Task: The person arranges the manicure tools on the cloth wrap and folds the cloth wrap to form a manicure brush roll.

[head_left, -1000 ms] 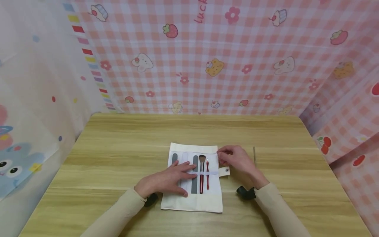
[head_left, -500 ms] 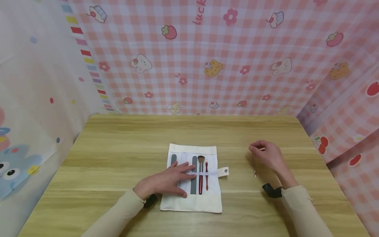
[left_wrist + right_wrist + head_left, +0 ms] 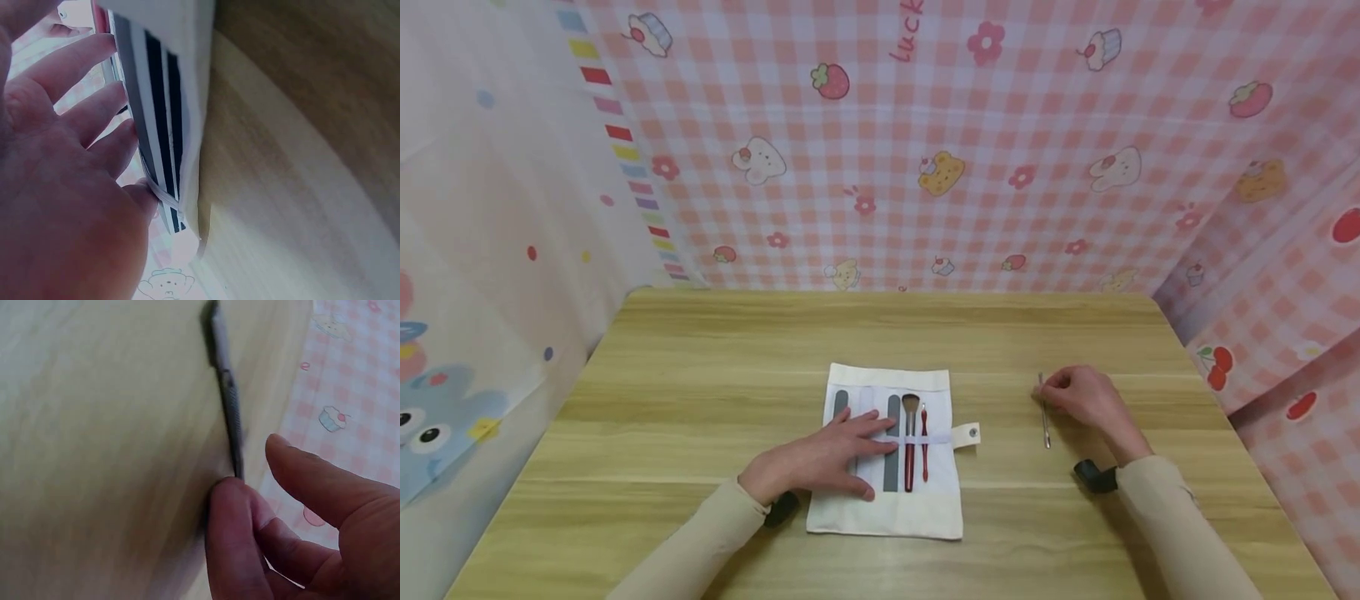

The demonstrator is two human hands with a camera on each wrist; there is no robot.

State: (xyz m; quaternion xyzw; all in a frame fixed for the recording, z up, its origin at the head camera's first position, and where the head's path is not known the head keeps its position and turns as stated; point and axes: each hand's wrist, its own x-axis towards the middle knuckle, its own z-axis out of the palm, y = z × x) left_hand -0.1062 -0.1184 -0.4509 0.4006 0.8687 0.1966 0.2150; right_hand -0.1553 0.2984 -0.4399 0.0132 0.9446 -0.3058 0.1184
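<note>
A white fabric tool roll (image 3: 917, 512) lies unfolded on the table. My left hand (image 3: 816, 458) rests on its left half, fingers spread, partly covering the grey nail files (image 3: 892, 467). Under the elastic band also sit a dark-red-handled brush (image 3: 910, 458) and a thin red double-ended nail tool (image 3: 925, 454). To the right of the roll lies a slim metal cuticle pusher (image 3: 1046, 425). My right hand (image 3: 1086, 400) is at its far end, index fingertip against the shaft; in the right wrist view the thumb (image 3: 312, 478) stands apart from it.
A strap with a snap button (image 3: 967, 434) sticks out from the roll's right edge. The wooden table (image 3: 700, 350) ends at a checked cloth backdrop (image 3: 880, 225), with more printed cloth at both sides.
My right hand has moved from the roll's right edge rightwards to the cuticle pusher, then dipped slightly towards it. My left hand has stayed on the roll.
</note>
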